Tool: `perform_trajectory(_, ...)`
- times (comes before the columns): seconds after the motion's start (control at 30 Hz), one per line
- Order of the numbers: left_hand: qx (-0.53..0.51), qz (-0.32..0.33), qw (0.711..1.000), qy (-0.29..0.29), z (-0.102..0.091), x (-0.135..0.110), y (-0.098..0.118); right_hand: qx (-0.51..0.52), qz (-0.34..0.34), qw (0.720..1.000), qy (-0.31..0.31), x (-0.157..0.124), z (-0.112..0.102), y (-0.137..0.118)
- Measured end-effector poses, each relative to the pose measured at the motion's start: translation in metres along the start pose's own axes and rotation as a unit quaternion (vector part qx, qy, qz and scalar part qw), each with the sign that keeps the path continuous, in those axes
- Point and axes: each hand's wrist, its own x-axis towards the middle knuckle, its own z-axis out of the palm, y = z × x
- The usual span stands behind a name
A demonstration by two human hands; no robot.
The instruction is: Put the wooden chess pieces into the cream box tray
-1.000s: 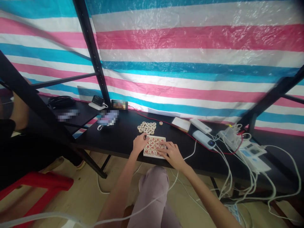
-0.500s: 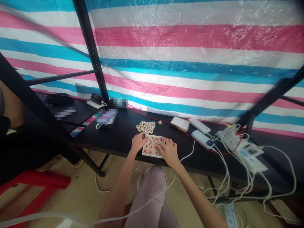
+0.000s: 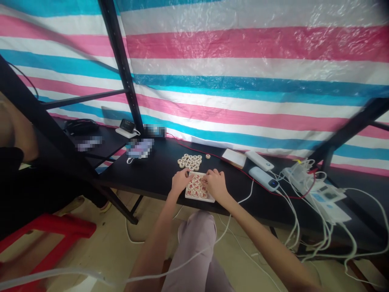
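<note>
A shallow white box (image 3: 199, 198) lies near the front edge of the black table, holding rows of round xiangqi pieces (image 3: 196, 194) with red characters. My left hand (image 3: 180, 181) grips the box's upper left corner, its fingers bent around the rim. Over the box's upper right part is my right hand (image 3: 217, 184), with bent fingertips closed on a piece among the others; the piece itself is mostly covered. Just behind the box sits a cluster of loose xiangqi pieces (image 3: 191, 162) with dark characters. One single piece (image 3: 208, 156) stands apart to their right.
Behind the pieces lies an open white box lid (image 3: 234, 158), beside two white power banks (image 3: 263, 179). Chargers and tangled white cables (image 3: 325, 196) fill the table's right end. A phone on a stand (image 3: 126, 126) is at left. Another person's arm (image 3: 21, 129) shows at far left.
My right hand's fingers have drawn together and shifted toward the box's upper edge, uncovering pieces at its lower right. My left hand keeps the corner. The view has shifted slightly.
</note>
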Motion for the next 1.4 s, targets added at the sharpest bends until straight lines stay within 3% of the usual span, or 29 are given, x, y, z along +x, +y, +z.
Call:
perform_trajectory(0.27,-0.015,0.011,1.0,0.003,0.003,0.002,-0.005,0.035,-0.013,0.999,-0.016,0.001,0.005,0.01)
perform_trajectory(0.43,-0.017,0.008,1.0,-0.003,0.003,0.002,-0.005,0.018,0.017,1.0,0.006,-0.004,0.0,0.011)
perform_trajectory(0.83,-0.024,0.006,1.0,0.003,0.002,0.001,-0.004,0.039,0.017,0.997,-0.058,-0.004,0.005,0.015)
perform_trajectory(1.07,-0.019,-0.007,1.0,-0.007,-0.003,-0.001,0.001,0.097,0.03,0.994,-0.032,-0.008,0.003,0.019)
perform_trajectory(1.4,-0.015,-0.002,1.0,-0.005,-0.002,-0.001,0.001,0.094,0.004,0.995,-0.028,-0.027,0.002,0.017)
